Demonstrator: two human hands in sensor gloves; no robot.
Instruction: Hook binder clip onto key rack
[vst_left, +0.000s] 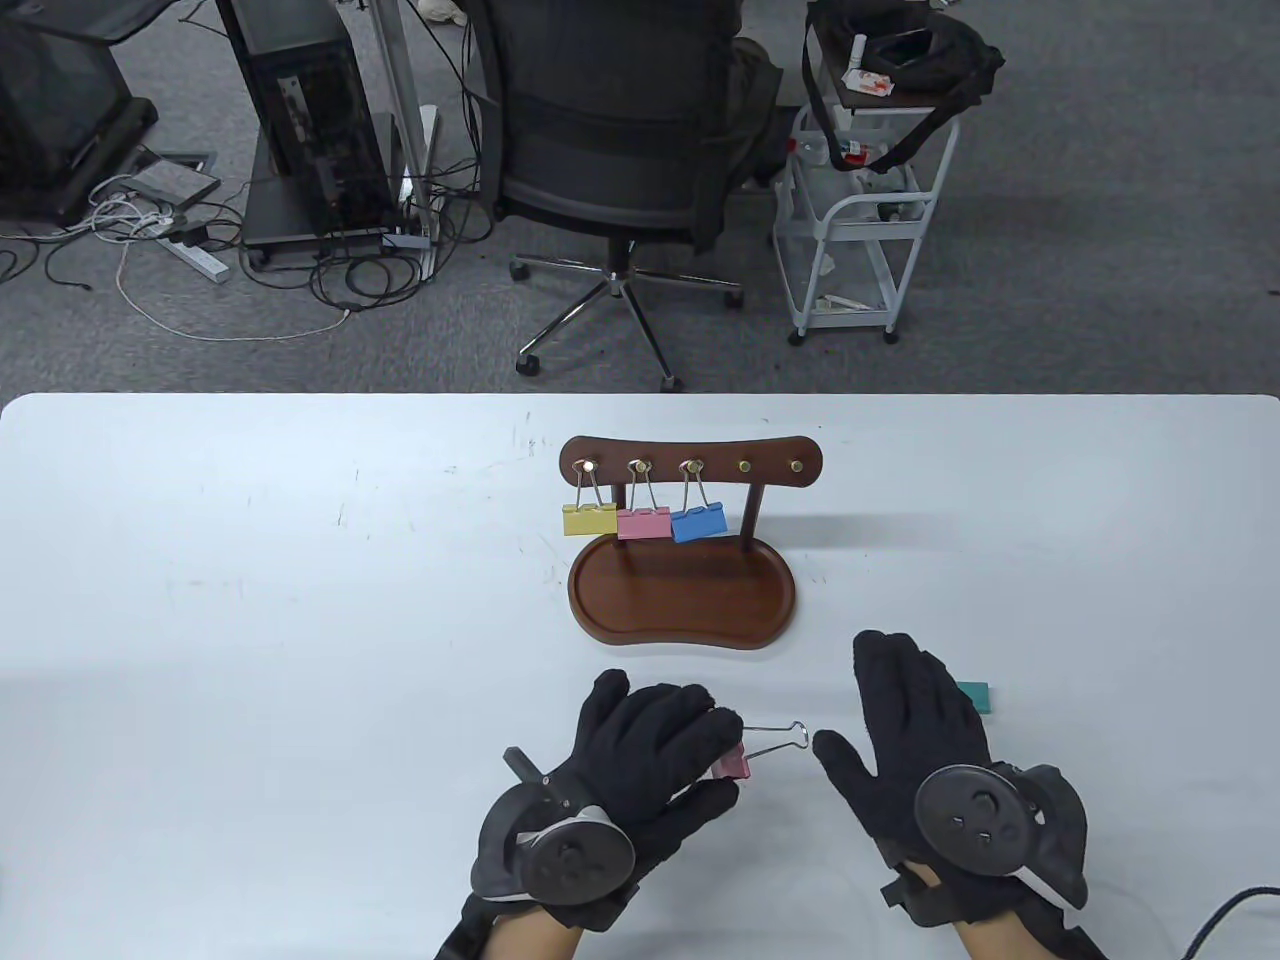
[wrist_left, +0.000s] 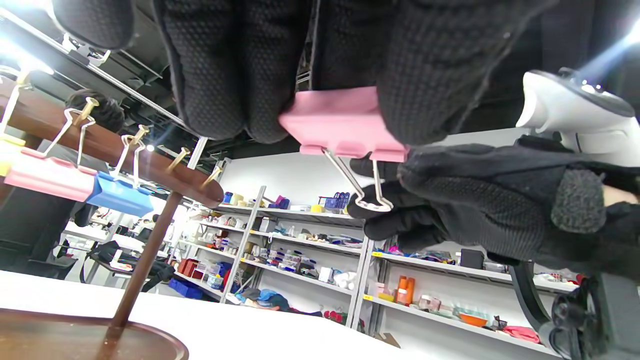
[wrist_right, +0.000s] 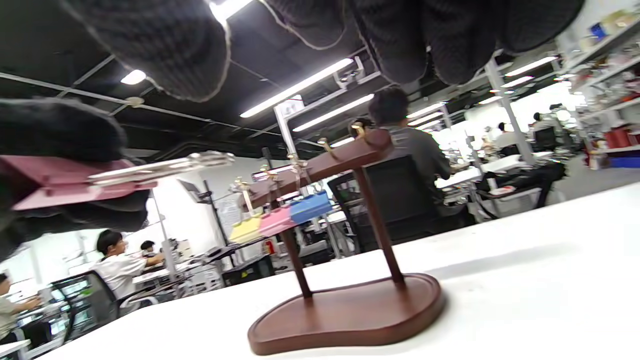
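Table view: pink binder clip (vst_left: 733, 762) in left hand (vst_left: 640, 760), wire handle rightward.

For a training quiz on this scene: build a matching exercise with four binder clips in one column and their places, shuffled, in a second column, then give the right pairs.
Column one:
1. yellow clip
2. blue clip
3. dark pink clip
4. teal clip

Column two:
A. on the table, partly hidden behind the right hand
B. hanging from the leftmost hook of the key rack
C. held in the left hand
D. hanging from the third hook from the left

Pairs: 1-B, 2-D, 3-C, 4-A
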